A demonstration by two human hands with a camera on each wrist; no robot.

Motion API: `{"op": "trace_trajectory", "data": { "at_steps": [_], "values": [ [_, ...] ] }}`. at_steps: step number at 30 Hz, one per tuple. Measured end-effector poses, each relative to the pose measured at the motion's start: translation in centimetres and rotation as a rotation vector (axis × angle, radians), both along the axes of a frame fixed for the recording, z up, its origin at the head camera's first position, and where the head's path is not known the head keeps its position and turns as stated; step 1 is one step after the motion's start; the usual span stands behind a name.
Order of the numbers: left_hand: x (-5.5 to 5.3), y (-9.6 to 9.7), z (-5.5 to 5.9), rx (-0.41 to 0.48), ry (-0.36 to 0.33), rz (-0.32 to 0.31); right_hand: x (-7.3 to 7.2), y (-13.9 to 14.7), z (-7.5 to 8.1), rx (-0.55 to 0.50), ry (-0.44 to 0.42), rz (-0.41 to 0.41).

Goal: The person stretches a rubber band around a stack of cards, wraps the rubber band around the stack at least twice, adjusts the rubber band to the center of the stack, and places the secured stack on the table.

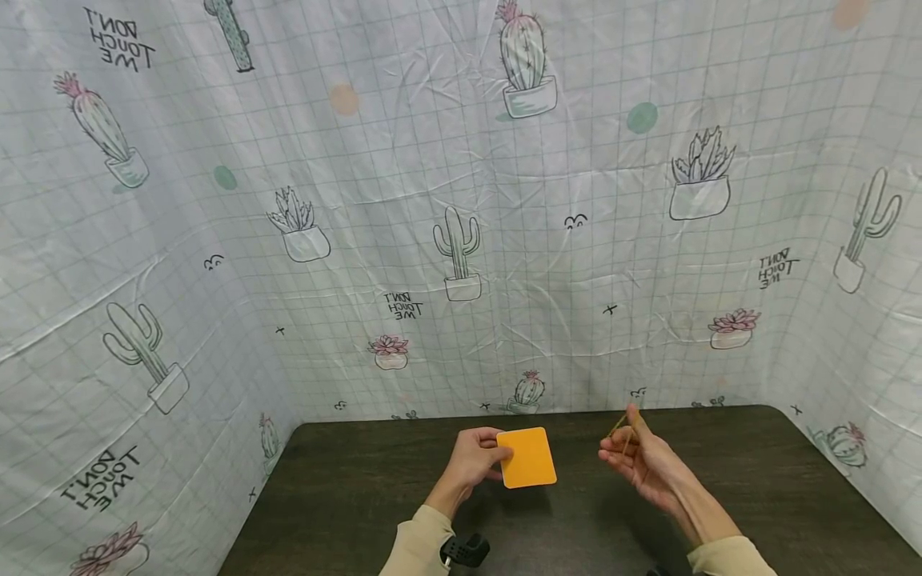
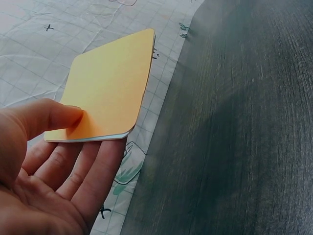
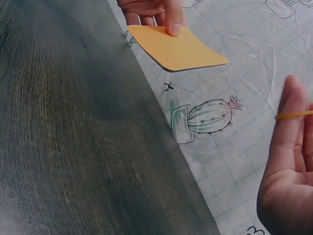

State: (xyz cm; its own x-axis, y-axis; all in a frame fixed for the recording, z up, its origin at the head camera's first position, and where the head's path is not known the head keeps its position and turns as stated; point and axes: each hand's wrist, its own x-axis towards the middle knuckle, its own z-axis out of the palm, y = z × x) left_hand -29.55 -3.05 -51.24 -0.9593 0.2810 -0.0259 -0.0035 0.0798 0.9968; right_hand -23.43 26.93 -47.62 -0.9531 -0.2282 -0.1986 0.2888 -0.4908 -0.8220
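Observation:
In the head view my left hand (image 1: pixel 471 458) holds a small square orange notebook (image 1: pixel 531 458) with rounded corners, up above the table. The left wrist view shows the thumb pressed on the orange cover (image 2: pixel 110 88) and the fingers behind it, with thin pale layers along the lower edge. My right hand (image 1: pixel 655 468) is held apart on the right, its thumb raised and fingers spread from it. A thin yellow rubber band (image 1: pixel 615 427) is looped round the thumb and stretched across to the fingers. The right wrist view shows that band (image 3: pixel 292 116) crossing the thumb.
A dark wood-grain table (image 1: pixel 346 480) lies under both hands. Pale grid-patterned cloth (image 1: pixel 504 264) printed with cacti hangs behind it and along both sides. A black band (image 1: pixel 464 550) is worn on the left wrist.

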Motion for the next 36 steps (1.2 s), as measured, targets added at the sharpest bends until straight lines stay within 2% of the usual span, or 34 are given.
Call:
{"op": "trace_trajectory", "data": {
  "at_steps": [2, 9, 17, 22, 36],
  "values": [
    [0.0, -0.1, 0.0, 0.001, -0.001, 0.001, -0.1, 0.1, 0.0, 0.013, 0.022, 0.017],
    [-0.2, -0.2, 0.0, 0.007, 0.003, 0.008, -0.7, 0.3, 0.2, 0.174, 0.098, 0.062],
    [0.1, 0.1, 0.4, 0.018, 0.008, 0.035, -0.7, 0.6, 0.0, 0.2, 0.213, 0.173],
    [0.0, 0.2, 0.5, 0.052, 0.012, 0.032, -0.8, 0.5, 0.2, 0.246, 0.211, 0.198],
    [-0.4, 0.6, 0.7, 0.1, -0.018, -0.074, -1.8, -1.6, 1.2, 0.403, 0.195, 0.24]
  ]
}}
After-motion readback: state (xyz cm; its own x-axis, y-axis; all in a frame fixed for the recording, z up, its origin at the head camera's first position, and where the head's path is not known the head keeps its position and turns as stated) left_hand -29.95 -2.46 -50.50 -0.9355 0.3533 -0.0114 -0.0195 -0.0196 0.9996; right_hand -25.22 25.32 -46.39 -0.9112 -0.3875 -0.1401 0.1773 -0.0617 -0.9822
